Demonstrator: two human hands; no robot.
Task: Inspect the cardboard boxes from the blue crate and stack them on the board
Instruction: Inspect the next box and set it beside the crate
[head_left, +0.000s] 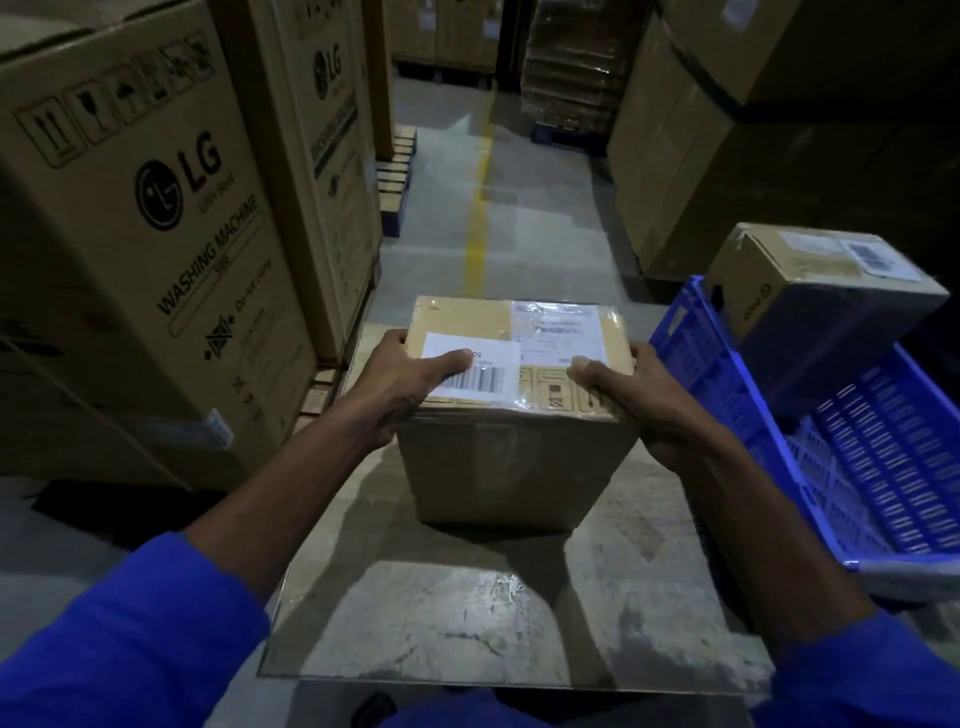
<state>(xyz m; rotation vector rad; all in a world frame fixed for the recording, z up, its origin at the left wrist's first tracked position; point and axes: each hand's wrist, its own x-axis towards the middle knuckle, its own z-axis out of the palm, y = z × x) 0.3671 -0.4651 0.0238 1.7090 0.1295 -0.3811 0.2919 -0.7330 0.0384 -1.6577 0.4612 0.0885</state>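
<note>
A brown cardboard box (514, 457) with a barcode label and a taped shipping sheet on top stands on the flat board (467, 613) on the floor. My left hand (405, 384) grips its top left edge, thumb lying on the barcode label. My right hand (623, 395) grips its top right edge, thumb on the top face. To the right, the blue crate (852, 467) sits tilted. A second cardboard box (810, 296) with a white label rests at the crate's far end.
Tall washing machine cartons (145, 249) stand on pallets along the left. More big cartons (779, 130) line the right. A floor aisle with a yellow line (475, 223) runs ahead between them. Wrapped pallet goods (571, 67) stand at the back.
</note>
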